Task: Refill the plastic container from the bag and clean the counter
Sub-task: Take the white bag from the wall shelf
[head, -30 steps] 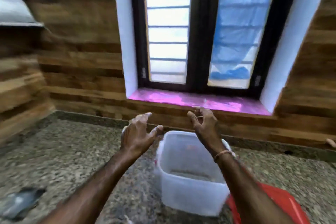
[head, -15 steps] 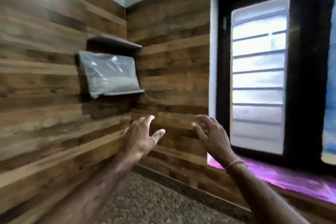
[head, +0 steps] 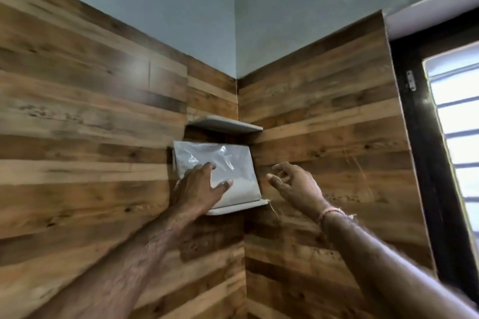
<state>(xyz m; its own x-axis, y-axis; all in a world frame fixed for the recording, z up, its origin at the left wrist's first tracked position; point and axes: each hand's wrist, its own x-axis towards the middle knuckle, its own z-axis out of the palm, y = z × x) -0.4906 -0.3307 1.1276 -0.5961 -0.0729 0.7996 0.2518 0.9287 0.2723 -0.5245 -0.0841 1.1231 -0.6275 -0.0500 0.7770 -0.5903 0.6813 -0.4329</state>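
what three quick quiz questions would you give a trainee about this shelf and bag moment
1. True or false: the bag stands on the lower corner shelf, under the upper shelf.
2. Which of the hands is on the bag? A) left hand B) right hand C) both
3. Fill in: the window is on the person's ____ side.

Key: 1 true; 2 A, the right hand hovers open beside the bag, apart from it; 3 right.
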